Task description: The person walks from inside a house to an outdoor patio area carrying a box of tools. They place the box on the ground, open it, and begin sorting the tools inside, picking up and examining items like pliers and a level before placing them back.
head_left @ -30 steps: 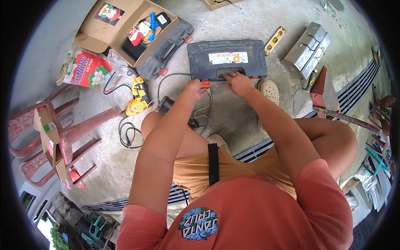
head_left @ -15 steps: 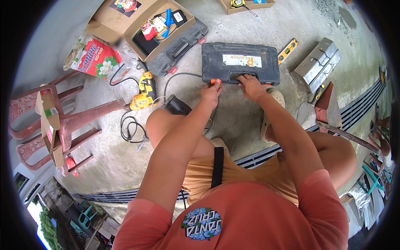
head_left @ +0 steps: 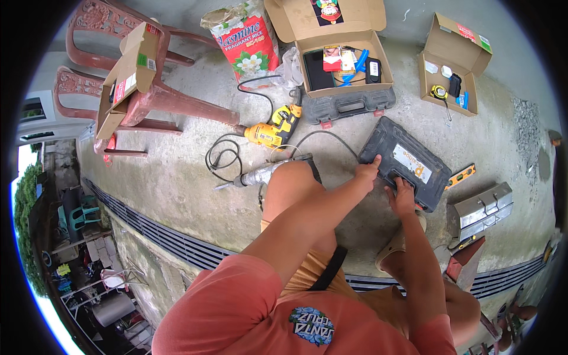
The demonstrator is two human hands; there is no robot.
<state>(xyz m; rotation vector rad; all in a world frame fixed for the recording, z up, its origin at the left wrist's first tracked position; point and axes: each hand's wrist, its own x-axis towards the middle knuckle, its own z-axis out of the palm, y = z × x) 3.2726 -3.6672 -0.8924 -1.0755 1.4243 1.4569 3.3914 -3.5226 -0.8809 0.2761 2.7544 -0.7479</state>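
Observation:
A black plastic tool case (head_left: 378, 139) lies flat on the concrete, lid down, with a white label (head_left: 412, 164) on its top. My left hand (head_left: 368, 170) is closed on the left part of its near edge, thumb against the side. What sits under those fingers is hidden. Further right along the same edge, my right hand (head_left: 403, 196) has its fingers curled at the handle area. A bit of orange-red latch (head_left: 419, 207) shows beyond it. A yellow power drill (head_left: 269, 135) and a grey rotary hammer (head_left: 257, 176) lie to the left.
Another dark case (head_left: 349, 106) lies behind, with an open carton (head_left: 349, 92) over it. Right of my case are a spirit level (head_left: 461, 176) and a metal toolbox (head_left: 482, 210). A second carton (head_left: 426, 89), a rice sack (head_left: 248, 47), red chairs (head_left: 177, 103) and a drain grate (head_left: 177, 228) surround me.
The view has turned left, so the case now appears slanted and further right. Both hands stay at its near edge; the orange latch by my left hand is now covered.

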